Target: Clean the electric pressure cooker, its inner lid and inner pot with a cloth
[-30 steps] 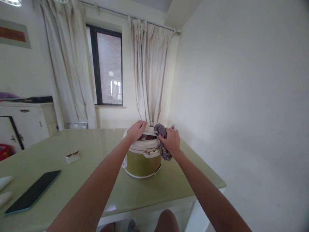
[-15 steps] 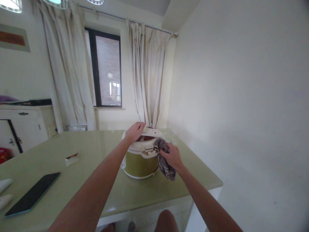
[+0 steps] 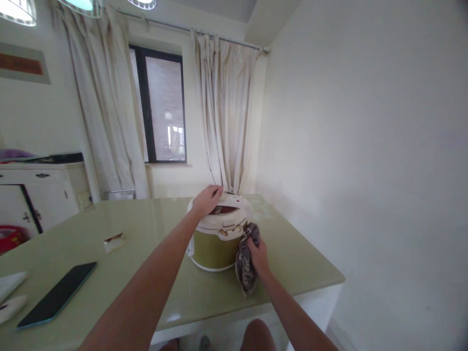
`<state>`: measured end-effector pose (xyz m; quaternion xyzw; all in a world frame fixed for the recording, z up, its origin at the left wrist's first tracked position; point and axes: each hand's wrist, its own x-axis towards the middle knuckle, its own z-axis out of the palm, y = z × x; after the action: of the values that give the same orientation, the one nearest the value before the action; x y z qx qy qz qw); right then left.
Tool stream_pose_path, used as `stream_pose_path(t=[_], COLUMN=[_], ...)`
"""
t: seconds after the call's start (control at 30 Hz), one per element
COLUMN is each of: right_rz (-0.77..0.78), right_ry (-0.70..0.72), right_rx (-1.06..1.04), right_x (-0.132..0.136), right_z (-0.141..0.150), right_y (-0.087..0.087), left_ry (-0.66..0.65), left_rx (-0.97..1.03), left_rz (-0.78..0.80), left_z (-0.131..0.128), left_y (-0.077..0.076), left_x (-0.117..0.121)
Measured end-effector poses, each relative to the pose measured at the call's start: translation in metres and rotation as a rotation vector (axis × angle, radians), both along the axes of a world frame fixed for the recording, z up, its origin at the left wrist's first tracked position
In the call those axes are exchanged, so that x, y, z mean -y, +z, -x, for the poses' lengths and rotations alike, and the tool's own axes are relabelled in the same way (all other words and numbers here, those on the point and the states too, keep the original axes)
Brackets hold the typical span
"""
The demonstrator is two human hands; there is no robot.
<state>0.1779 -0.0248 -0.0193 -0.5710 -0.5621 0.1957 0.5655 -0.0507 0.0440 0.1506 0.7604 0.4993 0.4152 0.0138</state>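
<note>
A rice cooker [image 3: 215, 248] with a green body and a white lid stands upright on the pale green table [image 3: 292, 263]. Its lid looks closed, with brownish marks around the front catch. On top of the lid, toward its left, lies my left hand [image 3: 207, 200], fingers curled over and gripping it; the fingertips are partly hidden. My right hand [image 3: 259, 254] is closed around a crumpled grey patterned cloth [image 3: 247, 265]. The cloth hangs down at the cooker's front right side, against or very close to the green wall; I cannot tell whether it touches.
On the left of the table lie a dark tablet-like slab [image 3: 58, 295], a small white packet [image 3: 114, 242] and white objects [image 3: 12, 309] at the frame edge. A wall [image 3: 365, 170] rises to the right. Curtains [image 3: 226, 112] hang behind the table.
My right hand has moved the cloth down and slightly left, from the lid's edge to the side of the cooker body. My left hand stays on the lid. The view has shifted slightly.
</note>
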Motion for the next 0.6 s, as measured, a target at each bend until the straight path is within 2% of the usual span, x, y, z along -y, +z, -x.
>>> stream_pose_path(t=[0.07, 0.13, 0.23, 0.3, 0.33, 0.4, 0.5, 0.53, 0.6], right_rz=[0.036, -0.049, -0.200, -0.152, -0.112, -0.102, -0.252, -0.319, -0.449], right_ry=[-0.102, -0.232, -0.395, -0.404, -0.343, -0.113, 0.240, 0.295, 0.298], right_rx=[-0.138, -0.162, -0.014, 0.182, 0.311, 0.592, 0.945, 1.021, 1.106], right_x=[-0.010, -0.011, 0.007, 0.030, 0.042, 0.059, 0.065, 0.062, 0.054], right_z=[0.008, 0.024, 0.056, 0.079, 0.089, 0.110, 0.139, 0.147, 0.159], right_y=[0.004, 0.006, -0.012, -0.029, -0.035, -0.036, -0.018, -0.012, -0.004], left_ry=[-0.005, -0.005, 0.001, 0.000, -0.001, -0.002, -0.007, -0.011, -0.020], left_rx=[0.002, 0.007, 0.014, 0.012, 0.010, 0.008, 0.014, 0.018, 0.021], left_rz=[-0.005, -0.005, 0.009, 0.011, 0.008, 0.002, -0.002, -0.003, -0.006], left_z=[-0.001, -0.002, -0.001, 0.000, 0.000, 0.001, 0.001, 0.001, 0.000], left_y=[0.001, 0.002, 0.002, 0.001, 0.000, -0.001, 0.001, 0.001, 0.003], left_x=[0.003, 0.004, 0.002, 0.000, -0.001, 0.000, 0.003, 0.004, 0.007])
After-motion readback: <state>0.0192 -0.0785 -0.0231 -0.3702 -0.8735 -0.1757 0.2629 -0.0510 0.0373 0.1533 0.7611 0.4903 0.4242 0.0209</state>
